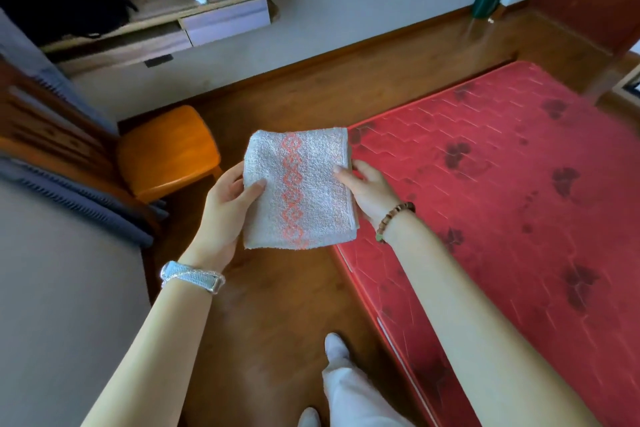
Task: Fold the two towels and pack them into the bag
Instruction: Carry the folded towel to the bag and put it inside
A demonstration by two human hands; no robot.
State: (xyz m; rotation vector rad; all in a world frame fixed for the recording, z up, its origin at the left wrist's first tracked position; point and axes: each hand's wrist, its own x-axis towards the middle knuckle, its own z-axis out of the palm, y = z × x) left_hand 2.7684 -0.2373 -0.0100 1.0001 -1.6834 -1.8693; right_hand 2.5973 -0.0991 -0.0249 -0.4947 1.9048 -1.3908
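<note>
A folded white towel [300,189] with an orange diamond stripe down its middle is held in the air over the wooden floor. My left hand [227,210] grips its left edge, thumb on top. My right hand [369,189] pinches its right edge, thumb on the top face. I see no second towel, and I cannot make out a bag for certain; dark bags sit on the desk at the top left.
A red mattress [519,191] fills the right side. An orange wooden stool [168,149] stands at the left, next to a dark wooden chair with grey cloth [69,198]. A desk with drawers [221,19] is against the far wall. My legs are below.
</note>
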